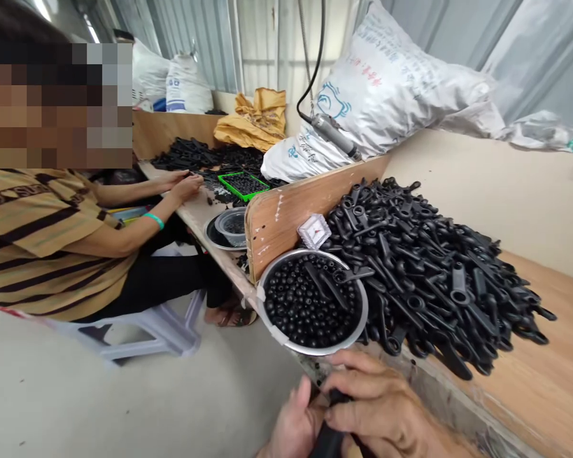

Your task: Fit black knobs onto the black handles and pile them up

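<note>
Low in the head view, my left hand (293, 420) and my right hand (386, 407) are closed together around a black plastic part (328, 439). Much of that part is hidden by my fingers, so its full shape does not show. Just beyond my hands stands a metal bowl (361, 331) filled with small round black pieces (298, 302). A few black levers (334, 289) lie on top of those pieces. To the bowl's right spreads a large heap of black levers with ringed ends (430, 273).
A wooden divider (281, 210) with a small square clock (314, 231) stands behind the bowl. Beyond it, a co-worker (52, 235) sits on a stool (157, 331) near a green tray (243, 184). A grey cylindrical tool (334, 135) hangs by white sacks (386, 83).
</note>
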Action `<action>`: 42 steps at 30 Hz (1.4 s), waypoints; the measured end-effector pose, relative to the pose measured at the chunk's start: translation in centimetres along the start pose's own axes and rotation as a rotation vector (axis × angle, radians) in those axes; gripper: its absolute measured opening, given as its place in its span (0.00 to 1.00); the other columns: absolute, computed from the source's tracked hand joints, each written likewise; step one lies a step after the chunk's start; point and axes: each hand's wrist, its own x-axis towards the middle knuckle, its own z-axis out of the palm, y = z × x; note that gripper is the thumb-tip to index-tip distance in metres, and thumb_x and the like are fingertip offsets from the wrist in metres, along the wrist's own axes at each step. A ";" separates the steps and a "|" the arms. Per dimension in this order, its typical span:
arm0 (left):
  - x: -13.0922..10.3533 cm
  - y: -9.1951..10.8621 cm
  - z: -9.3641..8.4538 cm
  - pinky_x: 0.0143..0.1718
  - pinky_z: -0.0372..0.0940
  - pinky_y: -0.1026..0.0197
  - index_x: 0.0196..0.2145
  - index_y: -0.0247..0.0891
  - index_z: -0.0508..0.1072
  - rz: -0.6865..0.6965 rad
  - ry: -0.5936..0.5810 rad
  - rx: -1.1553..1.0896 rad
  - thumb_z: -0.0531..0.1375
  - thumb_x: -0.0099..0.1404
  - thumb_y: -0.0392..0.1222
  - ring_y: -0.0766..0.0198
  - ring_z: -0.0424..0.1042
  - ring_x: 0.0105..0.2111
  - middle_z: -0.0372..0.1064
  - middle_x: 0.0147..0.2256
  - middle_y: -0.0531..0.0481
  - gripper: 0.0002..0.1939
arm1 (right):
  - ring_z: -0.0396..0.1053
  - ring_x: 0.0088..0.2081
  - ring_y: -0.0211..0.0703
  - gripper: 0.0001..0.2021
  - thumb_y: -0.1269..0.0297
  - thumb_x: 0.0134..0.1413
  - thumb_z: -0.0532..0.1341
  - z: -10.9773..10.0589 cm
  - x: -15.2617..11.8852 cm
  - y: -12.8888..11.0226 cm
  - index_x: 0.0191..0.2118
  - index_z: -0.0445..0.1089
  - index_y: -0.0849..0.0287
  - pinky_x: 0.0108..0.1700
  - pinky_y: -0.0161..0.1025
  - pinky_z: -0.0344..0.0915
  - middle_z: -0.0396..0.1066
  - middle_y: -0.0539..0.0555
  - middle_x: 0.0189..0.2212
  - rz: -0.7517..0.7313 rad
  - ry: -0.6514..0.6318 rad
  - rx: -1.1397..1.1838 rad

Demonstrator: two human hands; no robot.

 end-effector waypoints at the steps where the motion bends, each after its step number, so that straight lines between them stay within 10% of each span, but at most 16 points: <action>1: -0.4 0.0 -0.2 0.25 0.60 0.62 0.35 0.34 0.70 0.013 0.005 0.001 0.51 0.58 0.62 0.68 0.64 0.21 0.67 0.24 0.51 0.26 | 0.69 0.38 0.39 0.13 0.60 0.59 0.52 0.3 0.4 0.2 0.33 0.73 0.54 0.46 0.38 0.63 0.72 0.53 0.32 0.034 -0.047 0.054; 9: -2.5 0.5 -1.2 0.15 0.40 0.68 0.31 0.28 0.74 0.245 0.147 -0.030 0.58 0.44 0.36 0.75 0.50 0.10 0.58 0.10 0.56 0.14 | 0.69 0.33 0.39 0.11 0.75 0.48 0.55 1.0 4.8 4.6 0.34 0.74 0.60 0.36 0.34 0.64 0.73 0.53 0.30 0.459 -0.026 0.141; 19: -4.4 0.5 -1.6 0.17 0.43 0.67 0.34 0.28 0.71 0.174 0.368 0.233 0.62 0.45 0.48 0.73 0.53 0.13 0.60 0.13 0.54 0.22 | 0.68 0.32 0.43 0.06 0.71 0.47 0.59 4.4 7.8 6.4 0.31 0.73 0.59 0.33 0.35 0.59 0.71 0.53 0.29 0.508 -0.201 -0.253; 29: -0.3 0.7 4.4 0.18 0.47 0.68 0.34 0.31 0.68 0.139 0.475 0.451 0.59 0.53 0.47 0.73 0.52 0.14 0.58 0.12 0.56 0.16 | 0.58 0.22 0.32 0.06 0.68 0.37 0.64 -0.8 -2.2 0.6 0.27 0.73 0.60 0.26 0.30 0.57 0.64 0.46 0.19 0.855 0.431 0.759; 42: 8.2 -4.2 9.3 0.25 0.55 0.67 0.26 0.37 0.66 0.083 0.229 1.204 0.52 0.59 0.41 0.68 0.59 0.22 0.60 0.20 0.56 0.07 | 0.62 0.21 0.35 0.07 0.62 0.45 0.62 -1.3 -14.2 -5.3 0.31 0.76 0.58 0.24 0.30 0.62 0.68 0.49 0.20 0.886 0.971 0.432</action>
